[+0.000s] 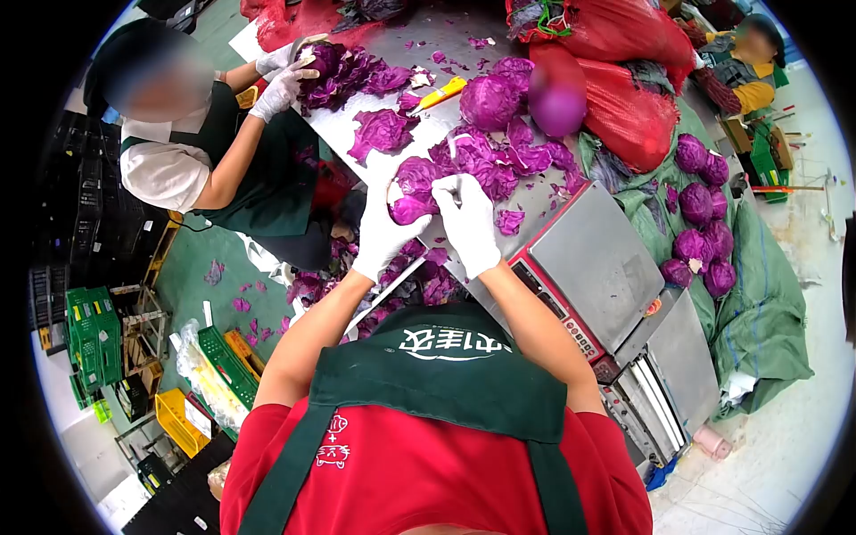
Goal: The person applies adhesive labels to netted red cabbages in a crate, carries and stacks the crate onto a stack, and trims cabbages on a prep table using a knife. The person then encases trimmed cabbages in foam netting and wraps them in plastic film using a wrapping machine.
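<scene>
A red cabbage (413, 189) rests in my white-gloved left hand (385, 230), whose fingers wrap around its left and lower side. Close against the cabbage's right side is my right hand (469, 225), also gloved, with its fingers curled into a pinch; whatever they hold is hidden. Loose purple leaves (481, 160) lie just beyond both hands on the metal table (446, 40). Farther back are a whole red cabbage (489, 102) and a yellow-handled knife (439, 96).
A co-worker (223, 152) at the left handles another cabbage (334, 76). Red mesh sacks (624, 98) stand at the back right. A scale (593, 263) with a metal plate is by my right arm. Several cabbages (700, 209) sit on green sacking (758, 312). Another person (749, 71) is far right.
</scene>
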`<state>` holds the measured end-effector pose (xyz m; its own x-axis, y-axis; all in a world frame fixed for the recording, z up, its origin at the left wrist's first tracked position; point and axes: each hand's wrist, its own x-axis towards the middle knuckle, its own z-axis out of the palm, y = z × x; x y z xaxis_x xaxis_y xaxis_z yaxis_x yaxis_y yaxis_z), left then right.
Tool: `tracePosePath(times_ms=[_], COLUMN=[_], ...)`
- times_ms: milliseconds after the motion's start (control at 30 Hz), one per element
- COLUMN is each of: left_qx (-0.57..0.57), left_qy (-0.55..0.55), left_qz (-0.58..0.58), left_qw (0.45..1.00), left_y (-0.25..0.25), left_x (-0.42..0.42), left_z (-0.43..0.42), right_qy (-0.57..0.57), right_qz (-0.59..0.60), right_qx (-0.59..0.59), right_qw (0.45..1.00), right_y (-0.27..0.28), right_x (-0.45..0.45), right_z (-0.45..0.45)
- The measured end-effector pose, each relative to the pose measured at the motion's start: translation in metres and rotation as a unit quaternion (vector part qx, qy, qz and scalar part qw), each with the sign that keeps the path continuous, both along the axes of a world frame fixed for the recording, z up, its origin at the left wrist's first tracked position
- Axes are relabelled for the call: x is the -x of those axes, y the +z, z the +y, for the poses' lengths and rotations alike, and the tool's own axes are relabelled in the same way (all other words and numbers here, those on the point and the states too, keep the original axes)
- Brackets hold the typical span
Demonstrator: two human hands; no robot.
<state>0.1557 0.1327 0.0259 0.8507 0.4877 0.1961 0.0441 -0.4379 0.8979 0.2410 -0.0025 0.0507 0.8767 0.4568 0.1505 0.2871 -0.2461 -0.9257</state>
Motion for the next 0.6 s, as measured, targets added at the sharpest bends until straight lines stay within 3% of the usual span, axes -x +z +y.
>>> tracePosePath(times_ms=[67,100,167,200,233,300,333,367,467,533,600], left_qx=[0.014,0.028,0.018,0.013,0.008,-0.009,-0.027,-0.027,-0.172,-0.163,-0.157], left_qy=[0.004,0.006,0.013,0.015,0.016,0.02,0.025,0.025,0.044,0.047,0.049], left_qz=[-0.01,-0.017,-0.02,-0.018,-0.017,-0.028,-0.037,-0.037,0.0,0.023,0.046], left_qw=[1.0,0.999,1.0,1.0,1.0,0.999,0.999,0.999,0.984,0.985,0.985], left_y=[-0.011,-0.012,-0.013,-0.01,-0.007,-0.002,0.001,0.004,0.011,0.014,0.014], left_x=[-0.002,-0.003,-0.005,-0.005,-0.005,-0.008,-0.008,-0.009,-0.011,-0.012,-0.013], left_z=[0.004,0.007,0.014,0.014,0.014,0.01,0.006,0.002,-0.008,-0.011,-0.01], right_qy=[0.02,0.046,-0.031,-0.068,-0.077,0.039,0.028,0.013,-0.005,-0.022,-0.03], right_qz=[0.08,0.093,0.023,-0.226,-0.183,0.133,0.206,0.209,0.175,0.293,0.323], right_qx=[-0.088,-0.058,-0.047,0.067,0.097,0.023,0.002,-0.016,-0.011,-0.029,-0.066], right_qw=[0.993,0.993,0.998,0.97,0.975,0.99,0.978,0.978,0.985,0.955,0.944], right_y=[0.016,0.023,0.0,0.008,-0.001,-0.011,-0.013,-0.015,-0.021,-0.005,-0.011], right_x=[0.013,0.014,-0.001,-0.016,-0.021,-0.025,-0.02,-0.014,-0.009,-0.007,-0.011], right_z=[-0.003,-0.005,-0.006,-0.013,-0.014,-0.011,-0.007,-0.001,0.006,0.007,0.007])
